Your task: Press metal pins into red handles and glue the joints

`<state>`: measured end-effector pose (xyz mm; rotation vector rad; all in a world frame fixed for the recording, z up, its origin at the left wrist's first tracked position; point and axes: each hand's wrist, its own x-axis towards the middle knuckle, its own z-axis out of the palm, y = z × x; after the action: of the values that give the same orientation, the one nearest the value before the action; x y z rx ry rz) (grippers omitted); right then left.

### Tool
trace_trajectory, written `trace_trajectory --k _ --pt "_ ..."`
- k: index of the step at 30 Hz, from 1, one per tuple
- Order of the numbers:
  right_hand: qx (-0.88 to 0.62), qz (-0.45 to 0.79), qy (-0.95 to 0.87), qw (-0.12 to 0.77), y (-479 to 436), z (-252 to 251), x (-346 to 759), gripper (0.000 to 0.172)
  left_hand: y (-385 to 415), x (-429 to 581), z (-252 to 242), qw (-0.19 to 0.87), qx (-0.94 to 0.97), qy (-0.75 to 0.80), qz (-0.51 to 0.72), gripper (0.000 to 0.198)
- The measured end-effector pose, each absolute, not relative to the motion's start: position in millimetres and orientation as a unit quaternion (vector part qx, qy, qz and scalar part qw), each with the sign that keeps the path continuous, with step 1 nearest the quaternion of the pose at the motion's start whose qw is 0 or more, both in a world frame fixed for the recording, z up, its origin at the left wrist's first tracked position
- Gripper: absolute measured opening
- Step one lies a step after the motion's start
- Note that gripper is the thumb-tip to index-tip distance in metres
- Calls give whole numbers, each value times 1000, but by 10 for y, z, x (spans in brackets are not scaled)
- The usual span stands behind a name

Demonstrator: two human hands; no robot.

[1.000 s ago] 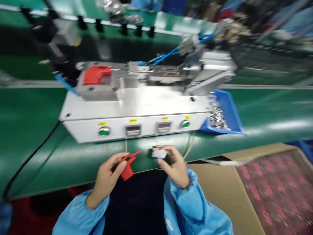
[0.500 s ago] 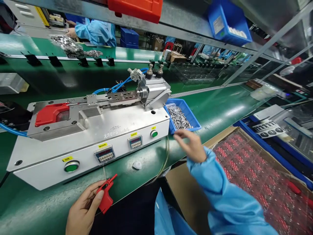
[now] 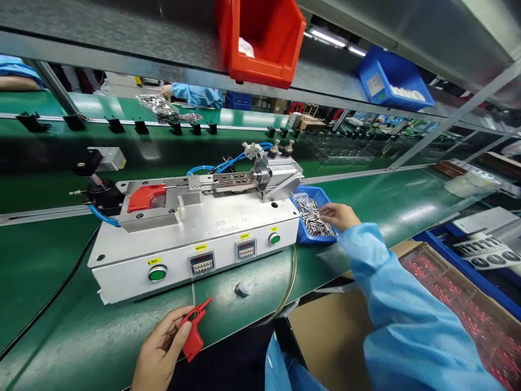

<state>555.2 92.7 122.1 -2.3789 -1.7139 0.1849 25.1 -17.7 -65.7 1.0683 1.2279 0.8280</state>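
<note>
In the head view, my left hand point(image 3: 163, 345) pinches a red lighter body point(image 3: 193, 336), its narrow tip pointing up and right, above the bench's front edge. My right hand point(image 3: 342, 215) reaches over the right rim of a blue bin point(image 3: 315, 239), fingertips drawn together at the small metal tubes point(image 3: 312, 217) inside; what lies between them is hidden. A white bench machine point(image 3: 195, 228) stands between the hands, with green buttons and two counters on its front. Another red lighter body point(image 3: 145, 198) sits in the metal fixture at its left end.
A small round cap-like piece point(image 3: 244, 289) lies in front of the machine. To the right, a carton point(image 3: 427, 247) holds trays of red parts. An orange bin point(image 3: 264, 60) and a blue bin point(image 3: 394, 81) sit on the overhead shelf. Across the bench, a co-worker's blue sleeve point(image 3: 199, 95) shows.
My right hand has moved from in front of the blue bin to the tubes inside it. The view has shifted left and up. My left hand still holds the red lighter body.
</note>
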Motion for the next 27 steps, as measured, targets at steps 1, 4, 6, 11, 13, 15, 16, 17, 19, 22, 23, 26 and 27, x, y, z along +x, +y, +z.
trace_trajectory --k 1,4,6,11,13,15,16,17,19,22,23,26,27 --pt "-798 64 -586 127 885 1309 5539 35 -178 271 -643 609 462 533 363 65" --pt "-755 101 -600 246 757 1575 5384 57 -183 355 -583 607 458 526 381 60" --pt "-697 146 -612 346 693 1735 5161 65 -168 401 -564 606 464 517 387 60" --pt "-574 194 -666 435 768 2002 4342 54 -89 483 -543 616 503 468 385 55" --pt "-528 185 -720 412 957 2038 3995 47 -51 522 -516 609 506 464 397 53" --pt "-475 175 -776 375 1242 2034 3630 41 -12 554 -490 598 501 468 415 54" --pt "-449 171 -797 366 1408 2021 3439 38 3 564 -480 594 502 467 421 55" --pt "-427 171 -811 363 1582 2002 3246 34 11 570 -473 589 504 466 426 57" --pt "-402 166 -823 365 1923 1958 2882 23 11 572 -467 582 509 465 432 58" --pt "-416 128 -842 319 2329 1893 2476 5 -7 562 -465 577 517 461 433 58" --pt "-423 113 -848 299 2420 1874 2391 6 -9 559 -465 575 519 459 434 57" --pt "-429 85 -858 270 2557 1822 2279 11 0 553 -459 563 529 454 444 55" --pt "-428 82 -859 269 2570 1805 2278 12 8 551 -455 561 532 451 446 54"
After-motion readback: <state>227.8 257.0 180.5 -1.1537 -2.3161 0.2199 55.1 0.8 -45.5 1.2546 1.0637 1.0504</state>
